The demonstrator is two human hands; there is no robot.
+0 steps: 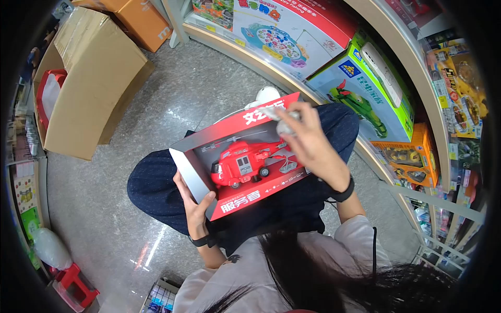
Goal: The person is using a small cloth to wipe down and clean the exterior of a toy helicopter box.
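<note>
A red and grey toy box point(238, 204) with an open display front rests tilted across my lap. Inside it sits a red toy helicopter point(244, 163) with a rotor on top. My left hand point(194, 204) grips the box's left end, thumb on the front edge and fingers around the side. At the upper right corner, my right hand point(311, 141) is closed on a crumpled whitish cloth point(285, 127), pressed near the box's top panel. Part of the cloth is hidden by my fingers. Behind the box a rounded white object point(267, 95) partly shows on the floor.
A large open cardboard carton point(99, 78) stands at left, with an orange box point(136, 23) behind it. Shelves on the right hold a fishing game box point(287, 39), a green toy box point(365, 88) and an orange one point(412, 156). A red stool point(78, 287) is at lower left.
</note>
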